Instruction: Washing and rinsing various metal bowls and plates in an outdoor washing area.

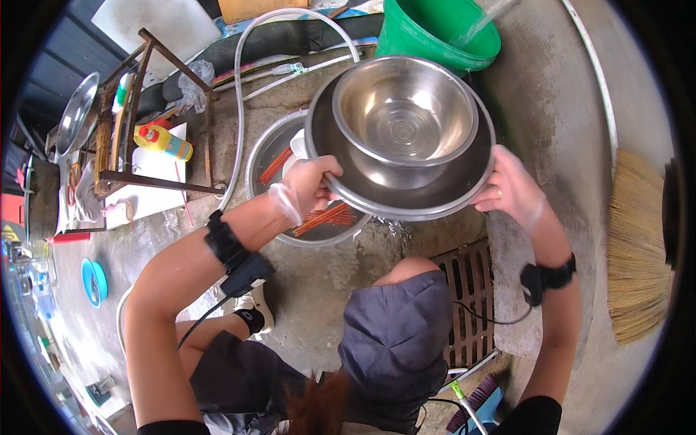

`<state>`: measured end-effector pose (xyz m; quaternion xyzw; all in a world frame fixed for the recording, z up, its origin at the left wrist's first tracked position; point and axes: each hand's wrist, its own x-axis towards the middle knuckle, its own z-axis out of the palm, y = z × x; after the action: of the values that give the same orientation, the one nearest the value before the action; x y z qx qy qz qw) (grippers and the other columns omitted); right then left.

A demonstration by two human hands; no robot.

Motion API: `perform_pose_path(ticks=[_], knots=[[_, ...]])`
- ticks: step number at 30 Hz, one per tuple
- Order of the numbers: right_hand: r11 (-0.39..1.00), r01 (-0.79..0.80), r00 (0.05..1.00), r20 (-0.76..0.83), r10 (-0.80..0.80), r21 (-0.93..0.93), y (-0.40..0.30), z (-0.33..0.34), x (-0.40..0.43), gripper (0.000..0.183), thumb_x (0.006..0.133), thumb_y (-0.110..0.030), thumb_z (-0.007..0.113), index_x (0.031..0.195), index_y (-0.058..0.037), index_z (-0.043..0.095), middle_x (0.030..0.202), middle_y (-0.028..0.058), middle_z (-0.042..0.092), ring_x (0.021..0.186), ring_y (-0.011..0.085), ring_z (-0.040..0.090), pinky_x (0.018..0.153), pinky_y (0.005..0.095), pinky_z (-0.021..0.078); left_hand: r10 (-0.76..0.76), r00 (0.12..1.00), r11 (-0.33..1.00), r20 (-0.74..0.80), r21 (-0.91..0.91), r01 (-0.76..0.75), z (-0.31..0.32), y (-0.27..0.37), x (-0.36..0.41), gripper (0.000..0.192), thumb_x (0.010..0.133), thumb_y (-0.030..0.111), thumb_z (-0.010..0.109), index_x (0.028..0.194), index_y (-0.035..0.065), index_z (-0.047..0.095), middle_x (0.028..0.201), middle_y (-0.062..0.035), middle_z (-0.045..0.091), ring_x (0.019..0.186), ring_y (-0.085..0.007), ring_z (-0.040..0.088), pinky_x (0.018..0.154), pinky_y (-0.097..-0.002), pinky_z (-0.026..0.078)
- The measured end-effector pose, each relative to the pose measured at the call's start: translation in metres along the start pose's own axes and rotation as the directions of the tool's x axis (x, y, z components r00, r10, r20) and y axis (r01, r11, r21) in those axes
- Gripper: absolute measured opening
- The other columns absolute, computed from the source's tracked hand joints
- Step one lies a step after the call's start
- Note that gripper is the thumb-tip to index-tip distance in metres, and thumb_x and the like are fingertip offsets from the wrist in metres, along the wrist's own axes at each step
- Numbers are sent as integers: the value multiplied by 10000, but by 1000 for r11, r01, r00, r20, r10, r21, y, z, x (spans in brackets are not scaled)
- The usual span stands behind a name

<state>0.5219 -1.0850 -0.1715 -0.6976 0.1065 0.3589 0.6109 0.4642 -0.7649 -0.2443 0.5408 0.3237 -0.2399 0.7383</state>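
My left hand [305, 187] grips the left rim of a wide stainless steel basin [356, 190], and my right hand [511, 187] grips its right rim. Both hands wear thin clear gloves. A smaller steel bowl [403, 130] rests inside the wide basin, towards its far side. Behind and below them, partly hidden, a large metal basin [326, 239] on the ground holds reddish chopsticks [321, 218] and a white dish [298, 144]. Just beyond the held basin stands a green bucket [418, 41], with water streaming into it.
A rusty metal frame [163, 182] stands at left beside a yellow bottle [163, 142]. A clear hose [238, 98] loops past the ground basin. A slotted drain grate [472, 304] lies near my knee. A straw broom [639, 250] is at right, a blue basin [94, 283] far left.
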Motion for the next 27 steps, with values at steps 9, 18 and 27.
perform_pose_path(ticks=[9, 18, 27], knots=[[505, 284, 864, 11, -503, 815, -52, 79, -76, 475, 894, -242, 334, 1247, 73, 294, 1283, 222, 363, 1188, 334, 375, 967, 411, 328, -24, 993, 956, 116, -287, 57, -78, 54, 45, 191, 777, 144, 456, 802, -32, 525, 764, -263, 601, 454, -139, 512, 335, -152, 320], [510, -93, 994, 107, 2, 855, 83, 252, 36, 342, 870, -253, 436, 1144, -49, 425, 1126, 116, 527, 915, 257, 564, 782, 333, 429, -10, 963, 955, -270, -287, -71, -163, 71, 150, 250, 777, 202, 479, 872, -22, 537, 824, -249, 602, 489, -107, 551, 321, -149, 371], [714, -126, 985, 4, 171, 689, 163, 230, 85, 378, 887, -280, 383, 1175, -42, 438, 1057, 94, 577, 815, 185, 579, 712, 271, 421, 138, 967, 876, -214, -428, -220, -222, 46, 253, 265, 799, 230, 547, 840, -31, 533, 780, -181, 602, 556, -175, 571, 400, -208, 447]])
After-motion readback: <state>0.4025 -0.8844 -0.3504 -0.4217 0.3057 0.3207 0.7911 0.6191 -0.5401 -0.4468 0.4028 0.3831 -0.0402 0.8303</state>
